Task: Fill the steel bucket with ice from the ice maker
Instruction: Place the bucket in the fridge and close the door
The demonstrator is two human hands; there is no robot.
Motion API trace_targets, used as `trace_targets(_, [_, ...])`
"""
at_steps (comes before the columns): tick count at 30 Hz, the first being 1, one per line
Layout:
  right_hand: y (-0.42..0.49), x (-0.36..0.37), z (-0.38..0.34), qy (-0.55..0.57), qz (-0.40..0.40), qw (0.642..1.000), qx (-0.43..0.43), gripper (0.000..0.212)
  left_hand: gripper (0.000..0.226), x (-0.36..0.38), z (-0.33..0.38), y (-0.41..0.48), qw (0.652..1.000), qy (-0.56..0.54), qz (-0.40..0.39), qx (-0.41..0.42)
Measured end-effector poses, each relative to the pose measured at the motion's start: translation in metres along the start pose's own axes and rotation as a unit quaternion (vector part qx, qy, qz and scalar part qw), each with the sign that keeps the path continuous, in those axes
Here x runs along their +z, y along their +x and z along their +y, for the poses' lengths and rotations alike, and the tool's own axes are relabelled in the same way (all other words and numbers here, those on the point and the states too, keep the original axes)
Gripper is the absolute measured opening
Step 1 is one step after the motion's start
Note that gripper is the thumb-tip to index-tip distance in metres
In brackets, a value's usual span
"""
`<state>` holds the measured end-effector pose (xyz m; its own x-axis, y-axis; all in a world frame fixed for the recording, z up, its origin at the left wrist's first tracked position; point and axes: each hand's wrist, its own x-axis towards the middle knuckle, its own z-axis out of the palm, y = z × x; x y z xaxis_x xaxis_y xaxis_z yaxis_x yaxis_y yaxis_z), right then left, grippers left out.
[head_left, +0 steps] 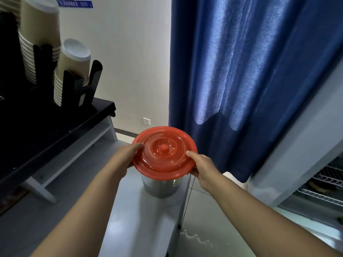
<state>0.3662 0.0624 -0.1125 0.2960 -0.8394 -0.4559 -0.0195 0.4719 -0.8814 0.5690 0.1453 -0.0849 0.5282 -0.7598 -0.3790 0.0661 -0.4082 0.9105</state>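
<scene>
Both hands, left hand & right hand, pinch opposite edges of a red lid above a steel bucket at the counter edge w/ curtain behind; lifting unevenly could tip the bucket off.

The red lid covers the mouth and upper wall of the steel bucket, so the bucket's inside is hidden. Whether the lid rests on the rim or sits just above it cannot be told. The fingers of the left hand, at the lid's nine o'clock, and of the right hand, at its four o'clock, are hidden beneath the lid; only the thumbs show. At eleven o'clock the top edge cuts the blue sign, and most of its print is too small to read. At four o'clock the wire racks are blurred and cut by the right edge.
</scene>
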Motion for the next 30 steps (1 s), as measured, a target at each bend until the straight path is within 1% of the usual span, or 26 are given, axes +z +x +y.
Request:
trace_targets(4, [-0.002,-0.026,-0.003,0.025,0.013,1.0,-0.006,0.031,0.024,0.026,0.01,-0.002,1.0,-0.009,0.013,0.013])
trace_targets(8, [-0.008,-0.068,-0.009,0.037,0.042,0.998,-0.019,0.034,0.016,0.068,0.022,-0.01,0.999,-0.006,-0.019,0.032])
trace_targets(11, [-0.014,-0.104,-0.013,0.054,0.063,0.996,-0.024,0.035,0.022,0.102,0.028,-0.017,0.998,0.008,-0.047,0.05])
trace_targets(14, [-0.024,-0.148,-0.019,0.07,0.086,0.993,-0.033,0.032,0.025,0.146,0.033,-0.028,0.995,0.013,-0.076,0.058])
trace_targets(17, [-0.035,-0.198,-0.023,0.082,0.113,0.989,-0.04,0.029,0.021,0.196,0.035,-0.044,0.994,0.011,-0.097,0.053])
trace_targets(21, [-0.052,-0.268,-0.025,0.091,0.152,0.983,-0.04,0.013,0.021,0.266,0.032,-0.062,0.99,0.016,-0.133,0.043])
trace_targets(24, [-0.066,-0.324,-0.024,0.1,0.183,0.977,-0.04,0.011,0.022,0.321,0.03,-0.079,0.986,0.016,-0.162,0.028])
trace_targets(27, [-0.079,-0.379,-0.023,0.108,0.208,0.971,-0.035,0.008,0.016,0.378,0.028,-0.097,0.982,0.024,-0.188,0.02])
trace_targets(30, [-0.092,-0.433,-0.022,0.121,0.228,0.965,-0.036,0.007,0.015,0.433,0.026,-0.115,0.978,0.021,-0.208,0.012])
